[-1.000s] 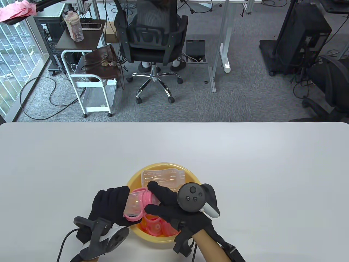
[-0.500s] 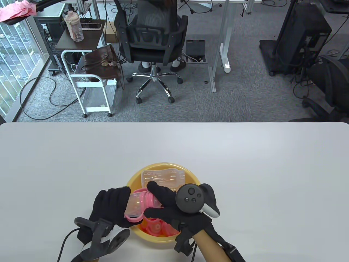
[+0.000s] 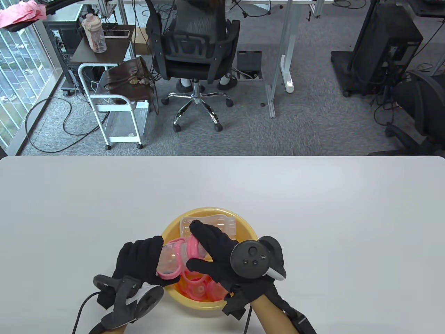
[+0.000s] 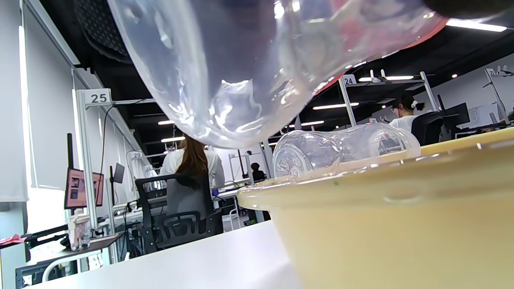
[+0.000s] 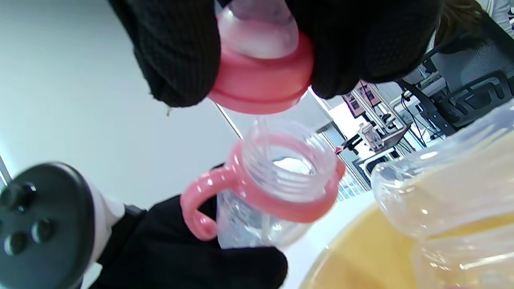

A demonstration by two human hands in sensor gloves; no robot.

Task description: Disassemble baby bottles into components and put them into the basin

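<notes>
My left hand (image 3: 139, 259) grips a clear baby bottle (image 3: 168, 259) with a pink handle ring (image 5: 257, 188), held over the left rim of the yellow basin (image 3: 170, 229). Its threaded neck (image 5: 287, 160) is bare and open. My right hand (image 3: 212, 250) pinches the pink screw collar with its teat (image 5: 261, 76), now lifted just clear of the neck. Another clear bottle body (image 3: 222, 224) lies in the basin's far side, and pink handle parts (image 3: 198, 285) lie in the near side. In the left wrist view the held bottle's base (image 4: 241, 72) fills the top.
The basin stands near the front edge of a white table (image 3: 313, 208). Beyond the table's far edge are an office chair (image 3: 194, 52) with a seated person, a white cart (image 3: 114, 104) and desk legs.
My right hand has moved slightly up and to the right, pulling the pink collar off the bottle's neck. The left hand has kept the bottle almost still.
</notes>
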